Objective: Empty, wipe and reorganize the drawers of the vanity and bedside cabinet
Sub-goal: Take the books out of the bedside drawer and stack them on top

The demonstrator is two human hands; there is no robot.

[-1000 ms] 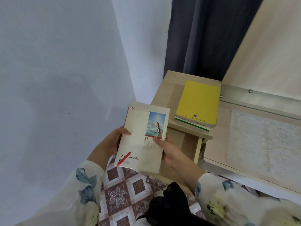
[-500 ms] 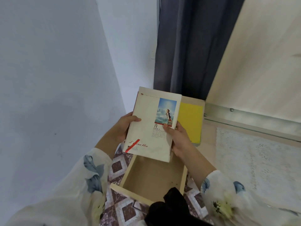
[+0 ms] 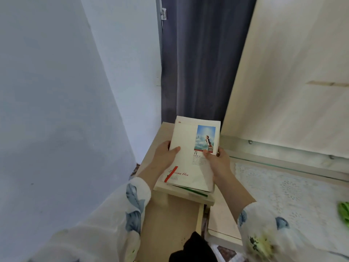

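Note:
A cream book (image 3: 190, 157) with a small sky picture on its cover lies on the stack of books on top of the bedside cabinet (image 3: 162, 137). My left hand (image 3: 164, 154) grips its left edge, thumb on the cover. My right hand (image 3: 217, 159) grips its right edge, thumb near the picture. A green-edged book (image 3: 194, 191) shows under it at the front. The cabinet's drawer (image 3: 170, 222) stands pulled out below, its wooden bottom bare.
A white wall fills the left. A dark curtain (image 3: 198, 63) hangs behind the cabinet. The vanity top (image 3: 283, 190) with a lace mat lies at right under a raised lid (image 3: 292, 72). A green thing (image 3: 344, 212) sits at the right edge. A black object (image 3: 192, 248) is at bottom centre.
Both hands carried the cream book up and forward from over the open drawer and set it on the yellow book on the cabinet top, covering it.

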